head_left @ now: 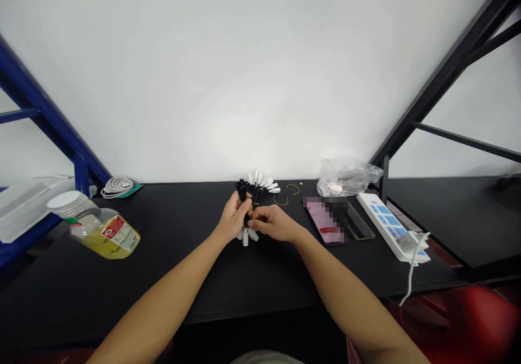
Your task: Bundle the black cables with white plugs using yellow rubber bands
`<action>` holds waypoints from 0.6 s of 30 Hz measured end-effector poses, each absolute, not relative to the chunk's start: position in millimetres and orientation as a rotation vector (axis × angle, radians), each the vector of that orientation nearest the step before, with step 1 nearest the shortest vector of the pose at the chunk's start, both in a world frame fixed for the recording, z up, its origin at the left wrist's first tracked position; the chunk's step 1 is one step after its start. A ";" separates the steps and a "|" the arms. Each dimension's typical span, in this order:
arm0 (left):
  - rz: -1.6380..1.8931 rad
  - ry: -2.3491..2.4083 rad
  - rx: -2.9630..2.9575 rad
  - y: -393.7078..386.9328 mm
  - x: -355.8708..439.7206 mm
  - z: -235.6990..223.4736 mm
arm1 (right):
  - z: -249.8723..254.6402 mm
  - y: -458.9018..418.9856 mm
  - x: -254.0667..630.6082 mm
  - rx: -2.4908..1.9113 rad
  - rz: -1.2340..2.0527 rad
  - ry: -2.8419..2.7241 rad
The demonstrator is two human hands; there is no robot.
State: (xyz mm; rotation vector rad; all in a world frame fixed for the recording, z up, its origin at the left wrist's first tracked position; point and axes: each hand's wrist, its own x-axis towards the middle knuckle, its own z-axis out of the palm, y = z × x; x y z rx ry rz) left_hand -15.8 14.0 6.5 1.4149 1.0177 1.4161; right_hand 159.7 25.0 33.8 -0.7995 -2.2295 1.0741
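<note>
From my remote view, the left hand (235, 214) is curling closed around a bundle of black leads (241, 189), probably keeping the strands together, near the middle of the counter's (240, 288) back edge. The right hand (275, 222) is bending its fingers nearly closed beside it; I'm not making out what they're gripping. White-tipped leads (265, 183) are fanning out just behind, and loose yellow ties (280, 204) are lying to the right, seemingly within easy reach.

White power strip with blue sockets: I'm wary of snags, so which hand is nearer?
Right. The right hand is left of the power strip, the left hand farther left.
</note>
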 end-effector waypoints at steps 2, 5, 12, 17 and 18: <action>1.443 0.962 1.288 13.9 -15.0 6.6 | 34.3 24.8 159.6 -0.795 1.159 -2.201; 1.447 0.994 1.266 11.4 -14.2 7.7 | 36.7 23.4 160.1 -0.715 1.474 -2.045; 1.426 0.956 1.343 3.0 -6.2 2.6 | 41.4 18.4 154.2 -0.361 2.013 -1.249; 1.370 0.911 1.435 1.8 -2.1 -3.4 | 40.2 17.9 144.1 -0.349 1.908 -0.842; 1.362 0.918 1.456 1.5 -2.2 -3.0 | 39.9 17.7 142.8 -0.366 1.894 -0.849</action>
